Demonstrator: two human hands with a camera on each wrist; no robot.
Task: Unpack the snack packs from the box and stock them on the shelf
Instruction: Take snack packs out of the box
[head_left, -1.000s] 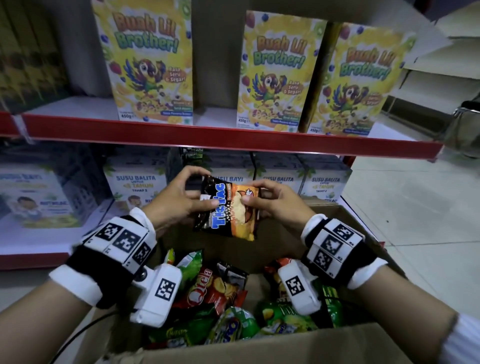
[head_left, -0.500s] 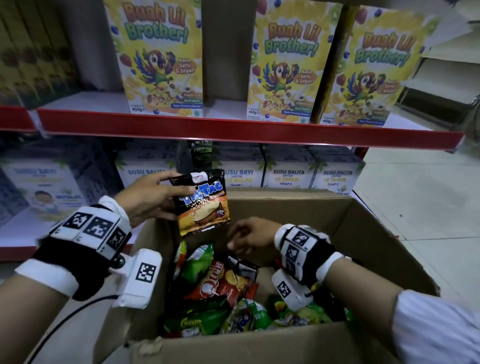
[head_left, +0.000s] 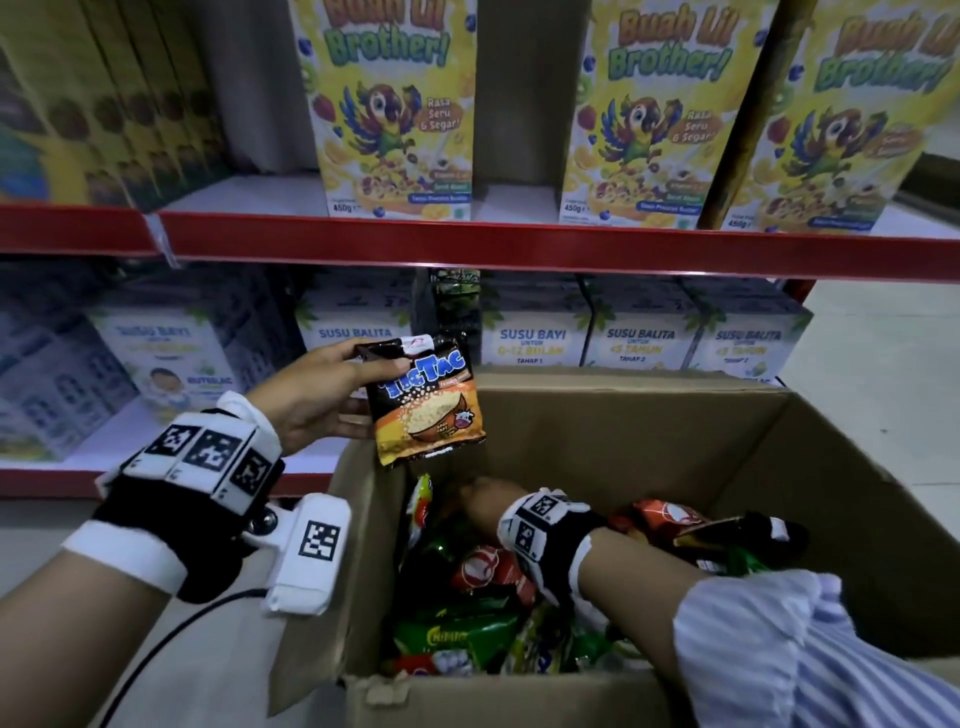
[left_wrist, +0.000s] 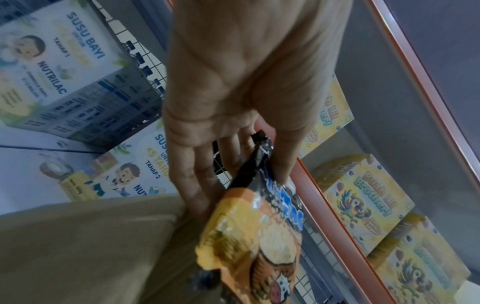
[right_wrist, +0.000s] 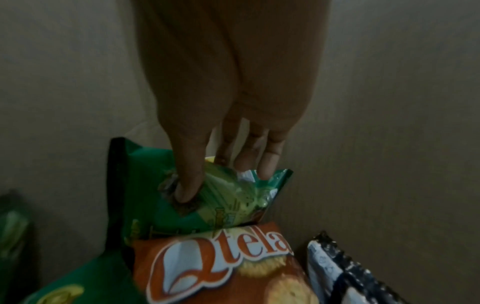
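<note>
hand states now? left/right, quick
Left hand: pinching the Tic Tac pack by its top, above the box's edge.
Right hand: in the box, gripping a green snack pack.

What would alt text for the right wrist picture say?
A right hand reaches down inside a cardboard box, thumb and fingers pinching the top of a green snack pack. An orange Qtela pack lies just below it.
</note>
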